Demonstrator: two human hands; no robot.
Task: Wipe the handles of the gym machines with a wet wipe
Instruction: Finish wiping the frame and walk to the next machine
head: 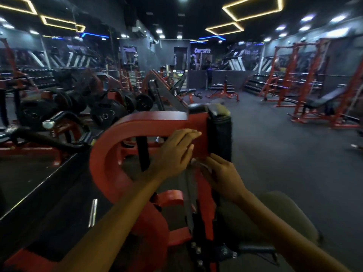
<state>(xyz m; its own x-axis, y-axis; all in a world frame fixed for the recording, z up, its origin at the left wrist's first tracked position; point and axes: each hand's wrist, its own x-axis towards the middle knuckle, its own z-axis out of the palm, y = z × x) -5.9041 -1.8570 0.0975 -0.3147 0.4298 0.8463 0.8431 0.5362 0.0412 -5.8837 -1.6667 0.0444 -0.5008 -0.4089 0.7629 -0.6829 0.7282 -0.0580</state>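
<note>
Two hands met mid-frame: the left hand [176, 152] lay flat, fingers spread, on the rigid red frame [117, 130], while the right hand [220, 173] pinched a limp, likely slippery wet wipe [197, 163].

Curved machine frame [110, 146]: red; upright pad [220, 134]: black; weight plates [106, 112]: black; power racks [306, 75]: red; incline bench [324, 99]: black pad, red frame; floor [275, 134]: dark grey; ceiling light frames [253, 8]: yellow outlines; far ceiling strips [212, 37]: blue; ceiling [196, 8]: black.
</note>
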